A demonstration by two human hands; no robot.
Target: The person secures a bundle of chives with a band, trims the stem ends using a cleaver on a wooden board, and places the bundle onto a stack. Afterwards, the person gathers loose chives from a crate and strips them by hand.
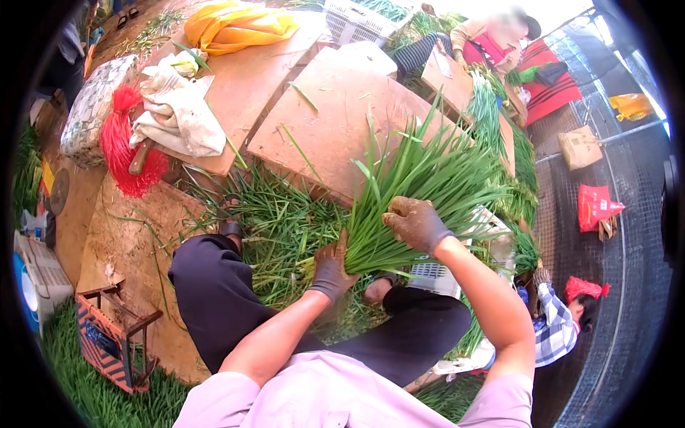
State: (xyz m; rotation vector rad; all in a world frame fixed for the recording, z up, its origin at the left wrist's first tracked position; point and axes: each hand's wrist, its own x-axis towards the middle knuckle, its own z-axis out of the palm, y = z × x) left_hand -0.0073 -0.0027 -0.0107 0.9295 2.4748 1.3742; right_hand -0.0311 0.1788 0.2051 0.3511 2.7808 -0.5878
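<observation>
A large bunch of long, flat green garlic chives (421, 171) fans out in front of me, its leaf tips toward the wooden board. My left hand (333, 271), in a dark glove, is closed around the lower end of the bunch above my lap. My gloved right hand (416, 225) is over the right side of the leaves, fingers curled together; whether any blades are pinched in it is hidden. Loose chives (285, 225) cover the ground between my knees.
Wooden boards (314, 135) lie ahead, with a cloth (182, 118), a knife handle (141, 156) and red strings (123, 135) at left. A small stool (114, 339) stands lower left. A white crate (435, 278) sits by my right knee. Two people (492, 46) are on the right.
</observation>
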